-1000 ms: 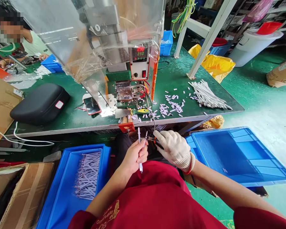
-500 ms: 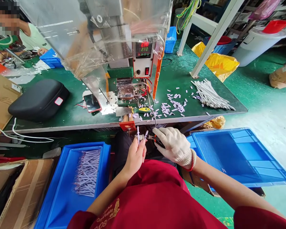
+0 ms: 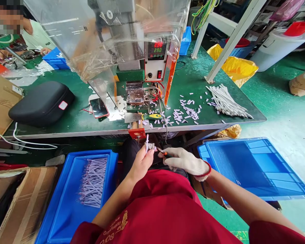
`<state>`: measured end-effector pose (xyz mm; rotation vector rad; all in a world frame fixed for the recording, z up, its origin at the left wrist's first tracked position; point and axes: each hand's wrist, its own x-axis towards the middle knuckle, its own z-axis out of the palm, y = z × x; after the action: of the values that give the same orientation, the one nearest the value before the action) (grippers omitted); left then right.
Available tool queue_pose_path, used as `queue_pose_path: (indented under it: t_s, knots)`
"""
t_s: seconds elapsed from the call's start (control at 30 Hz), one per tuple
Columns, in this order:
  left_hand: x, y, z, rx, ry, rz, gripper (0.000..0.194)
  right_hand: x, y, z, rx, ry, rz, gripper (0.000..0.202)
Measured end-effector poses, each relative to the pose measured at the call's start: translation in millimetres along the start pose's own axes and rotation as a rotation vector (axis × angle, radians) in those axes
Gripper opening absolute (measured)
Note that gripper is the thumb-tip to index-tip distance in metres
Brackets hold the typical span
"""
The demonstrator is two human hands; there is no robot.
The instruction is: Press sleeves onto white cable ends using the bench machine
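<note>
- Left hand [image 3: 141,162]: bare. Fingers pinch a pale strip [image 3: 147,142], which projects upright above the fingertips.
- Right hand [image 3: 185,162]: gloved. Fingers grasp a hand tool [image 3: 165,154] with an orange and black handle. The tool tip points toward the left fingertips; whether it touches the strip cannot be told.
- Scraper [image 3: 152,116]: on the table [image 3: 193,78], beyond the left fingertips.
- Small pale pieces [image 3: 189,113]: scattered on the table, beyond the right fingers.
- Blue tray [image 3: 113,173]: left of the left fingers, containing piled strips [image 3: 94,183].
- Second blue tray [image 3: 244,169]: right of the right fingers.
</note>
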<state>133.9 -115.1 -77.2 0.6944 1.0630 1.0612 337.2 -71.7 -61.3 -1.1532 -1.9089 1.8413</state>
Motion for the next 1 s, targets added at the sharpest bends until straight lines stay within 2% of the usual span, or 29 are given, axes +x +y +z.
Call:
queue_pose_path:
  t_s: [0.07,0.13,0.2,0.27,0.4,0.5,0.57,0.63,0.7,0.8,0.87,0.93,1.0]
  knots:
    - [0,0,-1.9,0.002,-0.064,0.056,0.031,-1,10,2,0.492,-0.184,0.020,0.043]
    - [0,-1,-1.9,-0.028,-0.087,0.082,0.030,-2,15,5,0.787,-0.224,-0.006,0.049]
    - [-1,-3,-0.5,-0.049,-0.064,0.085,0.030,-2,14,7,0.876,-0.180,-0.038,0.049]
    - [-1,-6,1.5,-0.035,-0.028,0.078,0.031,0,7,8,0.831,-0.047,-0.067,0.044]
    - [1,-5,3.7,-0.064,-0.061,-0.023,0.033,9,-16,8,0.637,0.290,-0.113,0.045]
    - [2,1,3.4,-0.168,-0.184,-0.206,0.034,18,-27,8,0.515,0.341,-0.162,0.039]
    - [1,4,3.4,-0.191,-0.233,-0.256,0.035,23,-29,8,0.436,0.327,-0.184,0.032]
    - [-1,4,3.9,-0.123,-0.197,-0.195,0.035,27,-28,7,0.316,0.340,-0.179,0.028]
    - [-3,1,4.3,0.018,-0.121,-0.079,0.032,27,-27,7,0.086,0.407,-0.149,0.028]
    - [-4,-4,3.9,0.155,-0.039,0.032,0.027,22,-23,7,-0.449,0.603,-0.169,0.032]
    - [-3,-5,3.4,0.166,-0.001,0.063,0.027,15,-20,8,-0.796,0.668,-0.238,0.035]
    - [-2,-3,3.6,0.192,0.011,0.076,0.027,9,-17,8,-1.049,0.623,-0.288,0.037]
    - [-1,0,5.1,0.245,0.010,0.086,0.029,4,-16,7,-1.193,0.551,-0.288,0.038]
